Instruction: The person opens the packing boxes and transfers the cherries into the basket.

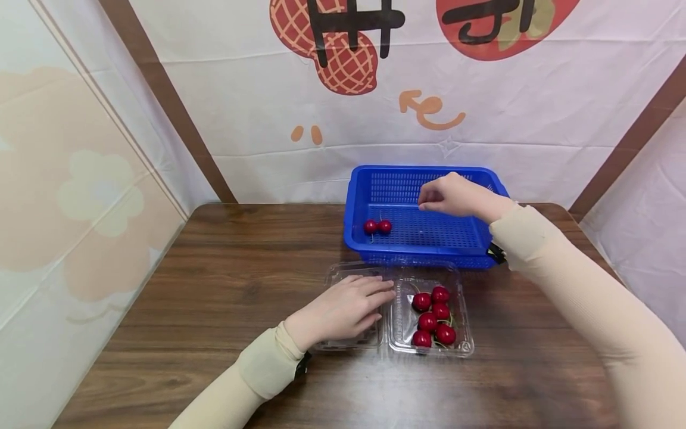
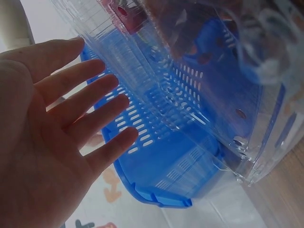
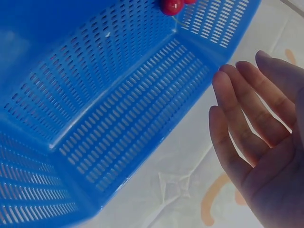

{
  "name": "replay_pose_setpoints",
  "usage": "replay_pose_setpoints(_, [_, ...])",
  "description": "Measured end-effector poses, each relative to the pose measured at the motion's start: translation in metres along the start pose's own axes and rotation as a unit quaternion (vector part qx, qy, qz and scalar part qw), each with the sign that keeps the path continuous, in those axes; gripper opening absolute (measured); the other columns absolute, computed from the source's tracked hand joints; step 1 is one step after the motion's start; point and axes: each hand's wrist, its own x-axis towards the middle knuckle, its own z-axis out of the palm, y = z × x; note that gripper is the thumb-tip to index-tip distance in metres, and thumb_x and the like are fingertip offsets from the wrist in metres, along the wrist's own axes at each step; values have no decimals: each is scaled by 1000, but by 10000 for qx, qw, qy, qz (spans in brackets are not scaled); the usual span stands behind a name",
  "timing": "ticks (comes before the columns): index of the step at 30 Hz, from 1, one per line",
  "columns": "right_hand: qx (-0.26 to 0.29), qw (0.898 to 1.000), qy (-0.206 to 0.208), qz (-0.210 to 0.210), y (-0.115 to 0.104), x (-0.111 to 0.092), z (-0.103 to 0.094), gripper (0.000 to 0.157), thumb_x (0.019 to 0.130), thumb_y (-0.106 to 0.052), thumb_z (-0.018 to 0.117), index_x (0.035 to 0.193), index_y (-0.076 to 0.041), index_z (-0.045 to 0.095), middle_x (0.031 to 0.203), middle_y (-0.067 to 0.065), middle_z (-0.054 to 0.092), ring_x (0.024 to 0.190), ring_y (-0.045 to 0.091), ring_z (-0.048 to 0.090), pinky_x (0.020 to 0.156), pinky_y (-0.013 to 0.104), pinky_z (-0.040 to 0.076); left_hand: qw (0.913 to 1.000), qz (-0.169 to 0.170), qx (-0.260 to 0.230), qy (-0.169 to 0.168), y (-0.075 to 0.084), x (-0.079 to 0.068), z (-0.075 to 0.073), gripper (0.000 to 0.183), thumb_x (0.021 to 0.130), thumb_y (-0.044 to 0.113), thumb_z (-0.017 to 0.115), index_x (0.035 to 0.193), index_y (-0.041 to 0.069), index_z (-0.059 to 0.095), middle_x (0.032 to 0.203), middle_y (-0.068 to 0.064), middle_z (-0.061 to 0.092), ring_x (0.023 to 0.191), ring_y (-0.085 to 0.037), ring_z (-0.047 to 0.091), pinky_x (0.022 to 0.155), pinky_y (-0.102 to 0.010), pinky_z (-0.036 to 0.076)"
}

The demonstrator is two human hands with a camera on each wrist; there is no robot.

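My right hand [image 1: 455, 193] hovers above the blue perforated basket [image 1: 423, 251], fingers gently bent. In the right wrist view nothing lies in that hand [image 3: 266, 128]. Two red cherries [image 1: 371, 227] sit together at the basket's left side. In front of the basket lies an opened clear plastic clamshell box. Its right half [image 1: 401, 319] holds several red cherries [image 1: 427, 322] with thin stems. Over the left half [image 1: 343, 344] is my left hand [image 1: 345, 304], palm down with outstretched fingers. The left wrist view shows the fingers [image 2: 102, 111] spread beside the clear plastic, gripping nothing.
The box and basket stand on a dark wood-grain table [image 1: 230, 286]. Directly behind the basket hangs a white printed cloth [image 1: 257, 119]. More cloth [image 1: 80, 179] closes off the left side, and another panel [image 1: 643, 173] the right.
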Motion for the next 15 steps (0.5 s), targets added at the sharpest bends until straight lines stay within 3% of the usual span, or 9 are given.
replay_pose_setpoints(15, [159,9969,456,-625,-17,-46,1,7,88,-19,68,93,-17,71,87,-4,71,70,6,62,68,27,56,9999,-23,-31,116,0,-2,2,45,91,28,60,132,12,56,138,-4,54,128,-23,50,105,-40,41])
